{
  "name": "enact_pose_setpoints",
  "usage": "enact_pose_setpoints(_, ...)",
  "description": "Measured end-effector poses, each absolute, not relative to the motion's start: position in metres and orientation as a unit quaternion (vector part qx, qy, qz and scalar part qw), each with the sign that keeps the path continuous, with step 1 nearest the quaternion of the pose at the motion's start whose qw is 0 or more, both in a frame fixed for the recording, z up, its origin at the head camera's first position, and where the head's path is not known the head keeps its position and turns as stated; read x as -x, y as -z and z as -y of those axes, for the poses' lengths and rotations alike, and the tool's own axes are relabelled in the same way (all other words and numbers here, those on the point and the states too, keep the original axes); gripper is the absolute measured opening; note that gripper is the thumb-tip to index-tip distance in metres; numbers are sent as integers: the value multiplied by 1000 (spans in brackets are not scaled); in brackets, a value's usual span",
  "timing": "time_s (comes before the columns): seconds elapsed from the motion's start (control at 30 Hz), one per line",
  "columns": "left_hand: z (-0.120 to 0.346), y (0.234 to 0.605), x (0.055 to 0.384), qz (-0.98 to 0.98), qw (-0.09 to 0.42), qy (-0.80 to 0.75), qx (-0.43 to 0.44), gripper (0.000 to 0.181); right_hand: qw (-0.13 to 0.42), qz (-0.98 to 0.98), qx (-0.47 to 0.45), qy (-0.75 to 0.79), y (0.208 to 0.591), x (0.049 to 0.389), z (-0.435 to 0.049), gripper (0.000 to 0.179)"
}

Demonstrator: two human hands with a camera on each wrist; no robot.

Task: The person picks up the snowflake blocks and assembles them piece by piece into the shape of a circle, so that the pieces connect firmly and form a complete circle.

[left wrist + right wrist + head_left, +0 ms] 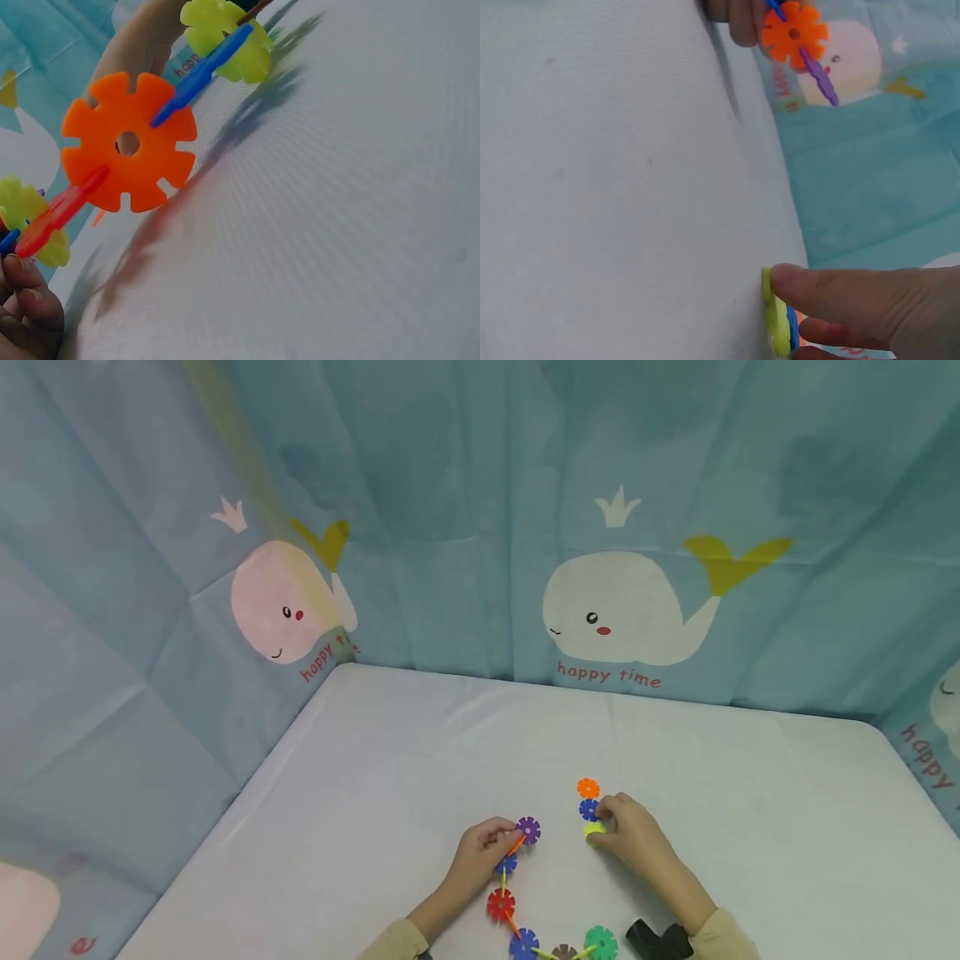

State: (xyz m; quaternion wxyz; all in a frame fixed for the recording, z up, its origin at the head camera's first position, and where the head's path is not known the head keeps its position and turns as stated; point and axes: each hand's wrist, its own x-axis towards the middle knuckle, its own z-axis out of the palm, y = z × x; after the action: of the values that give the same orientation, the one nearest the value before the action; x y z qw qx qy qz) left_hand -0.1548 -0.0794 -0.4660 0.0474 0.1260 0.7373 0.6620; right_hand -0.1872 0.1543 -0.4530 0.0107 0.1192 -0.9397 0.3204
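Note:
My left hand (475,853) pinches the upper part of a chain of notched plastic snowflake discs, just below its purple end disc (528,830). From there the chain runs down through a red disc (501,906) to a green disc (602,942), with thin edge-on discs linking the flat ones. An orange disc (161,146) of the chain fills the left wrist view's middle left. My right hand (641,837) pinches a yellow disc (778,330) between thumb and fingers. Right beside those fingertips are a blue disc (587,810) and an orange disc (588,788), in a row.
A white-covered table (420,743) lies under both hands. Behind it and at its left hangs a blue curtain (457,527) printed with whales. A black object (658,941) sits against the right forearm near the lower edge.

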Motion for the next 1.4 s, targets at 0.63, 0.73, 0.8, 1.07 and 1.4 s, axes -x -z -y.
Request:
enact_pose_setpoints(0.63,80,466,155,-736,42,-667,-102,15,-13,842,-216,-495,449,182,-148,10)
enact_pose_setpoints(0.73,80,466,155,-736,42,-667,-108,15,4,817,-231,-529,455,181,-138,9)
enact_pose_setpoints(0.8,80,466,155,-736,45,-666,-111,15,13,807,-230,-544,460,181,-133,10)
enact_pose_setpoints(1.07,79,465,155,-734,59,-665,-124,13,23,781,-249,-573,476,182,-126,9)
enact_pose_setpoints(1.4,80,490,164,-758,51,-643,-98,16,36,776,-241,-581,480,182,-127,10)
